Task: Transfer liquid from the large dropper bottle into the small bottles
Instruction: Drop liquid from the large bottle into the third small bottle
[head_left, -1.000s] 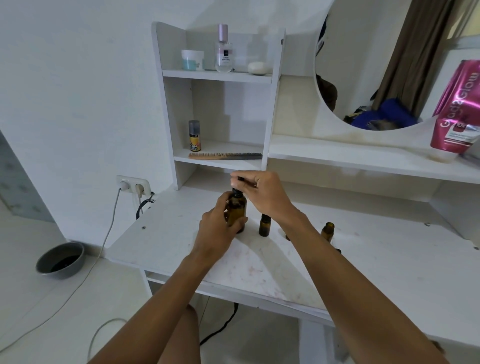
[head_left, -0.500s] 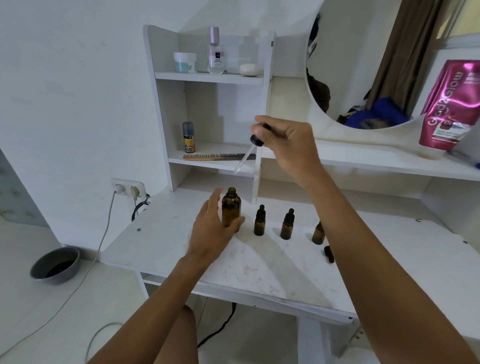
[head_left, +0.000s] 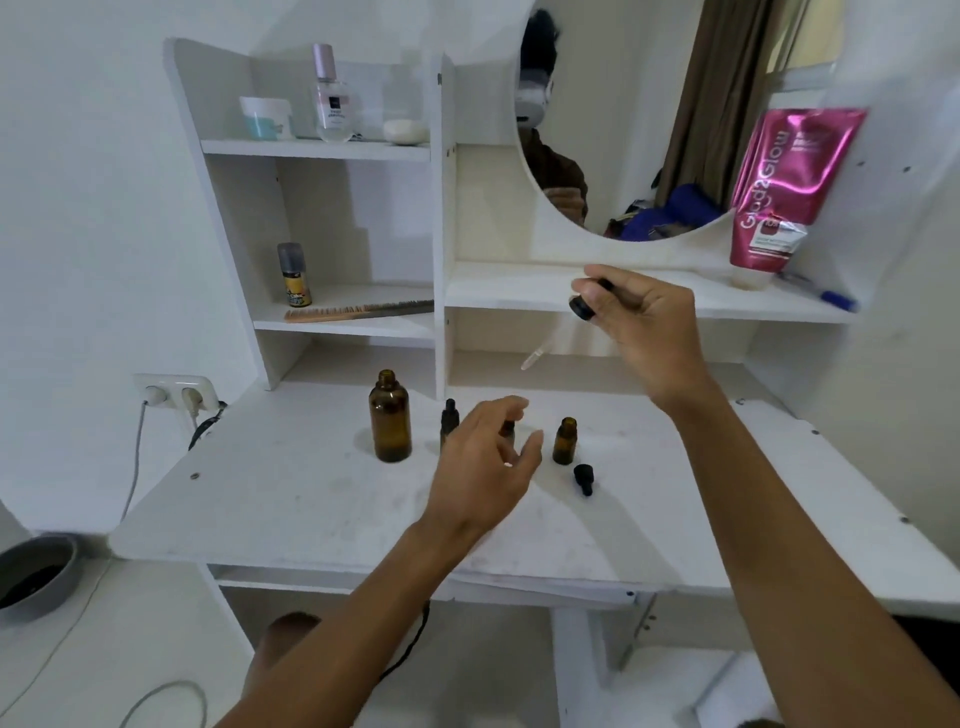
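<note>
Amber glass, the large dropper bottle (head_left: 389, 418) stands uncapped on the white table (head_left: 291, 499). The right hand (head_left: 644, 332) has its grip pinching the dropper (head_left: 582, 307) (pipette slanting down-left) above the small bottles (head_left: 564, 441); the left hand (head_left: 485, 462) hovers over them, grip loosely spread.

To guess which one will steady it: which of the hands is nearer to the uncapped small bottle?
Left. The left hand hovers just left of the uncapped small bottle, not touching it. The right hand is raised well above it, pinching the dropper.
</note>
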